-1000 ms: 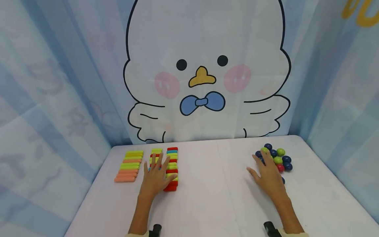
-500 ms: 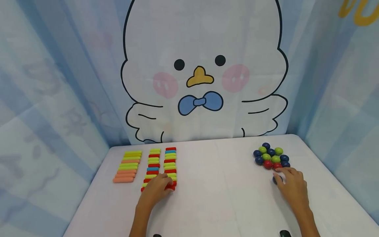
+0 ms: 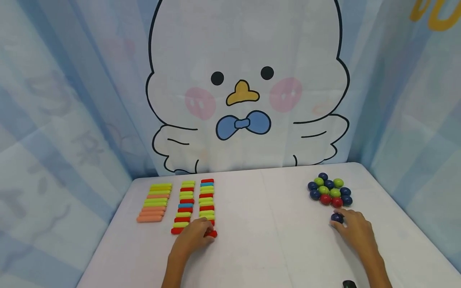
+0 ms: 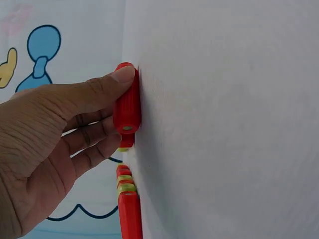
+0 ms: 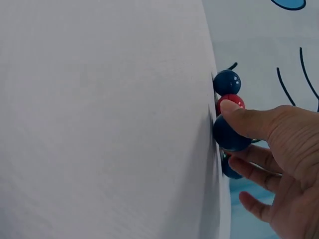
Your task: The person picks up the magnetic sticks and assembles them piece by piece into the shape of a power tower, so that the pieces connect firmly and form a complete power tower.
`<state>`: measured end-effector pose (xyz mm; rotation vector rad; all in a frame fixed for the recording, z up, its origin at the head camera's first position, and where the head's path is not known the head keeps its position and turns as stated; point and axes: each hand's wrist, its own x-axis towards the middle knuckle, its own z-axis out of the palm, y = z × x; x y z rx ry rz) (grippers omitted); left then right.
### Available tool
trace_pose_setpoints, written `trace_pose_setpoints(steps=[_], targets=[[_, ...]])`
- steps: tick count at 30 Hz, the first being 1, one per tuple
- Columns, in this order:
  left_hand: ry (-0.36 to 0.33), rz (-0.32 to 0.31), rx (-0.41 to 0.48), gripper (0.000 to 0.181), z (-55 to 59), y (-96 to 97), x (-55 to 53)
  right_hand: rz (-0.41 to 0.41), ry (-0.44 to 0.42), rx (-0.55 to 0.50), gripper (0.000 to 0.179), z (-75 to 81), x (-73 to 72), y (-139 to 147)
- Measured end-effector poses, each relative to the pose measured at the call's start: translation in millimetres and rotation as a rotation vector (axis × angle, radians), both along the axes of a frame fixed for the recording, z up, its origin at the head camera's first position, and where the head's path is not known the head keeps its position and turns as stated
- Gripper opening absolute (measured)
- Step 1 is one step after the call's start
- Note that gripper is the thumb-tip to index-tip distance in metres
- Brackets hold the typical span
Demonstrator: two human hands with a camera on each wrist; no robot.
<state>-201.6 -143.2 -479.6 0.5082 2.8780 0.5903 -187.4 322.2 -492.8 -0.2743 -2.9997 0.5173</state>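
Note:
My left hand (image 3: 192,237) pinches a red stick (image 4: 128,107) between thumb and fingers, at the near end of the right-hand column of coloured sticks (image 3: 207,202). In the left wrist view the stick looks ribbed, with a small mark at its end. A second column of sticks (image 3: 185,205), mostly red and yellow-green, lies just left of it. On the right side my right hand (image 3: 357,232) pinches a dark blue ball (image 5: 231,134), thumb on the near side. That ball sits close in front of a cluster of blue, green and red balls (image 3: 325,199).
A third column, of yellow-green and orange sticks (image 3: 155,203), lies at the far left. The white table (image 3: 259,240) ends at a hanging cloth (image 3: 248,152) printed with a cartoon bird. Side curtains (image 3: 61,160) flank the table.
My hands have drawn back from over the sticks and balls, fingers curling in. The left has pulled the nearest red stick slightly out of its column; the right has taken hold of the blue ball.

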Motion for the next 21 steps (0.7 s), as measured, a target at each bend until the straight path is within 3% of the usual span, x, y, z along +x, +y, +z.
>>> trace_pose_setpoints(steps=[5, 10, 16, 21], targets=[[-0.072, -0.048, 0.029, 0.022, -3.4, 15.9, 1.1, 0.044, -0.035, -0.038, 0.060, 3.9, -0.1, -10.6], [-0.077, -0.103, 0.050, 0.023, -7.0, 36.2, 0.7, 0.157, -0.047, -0.107, 0.054, 4.8, -3.2, -32.8], [-0.079, -0.151, 0.104, 0.023, -10.3, 59.6, 1.4, 0.338, -0.085, -0.344, 0.041, 3.7, -8.7, -74.1], [-0.185, -0.137, 0.258, 0.023, -10.6, 74.0, 2.3, 0.549, -0.158, -0.557, 0.040, 1.9, -14.3, -110.3]])
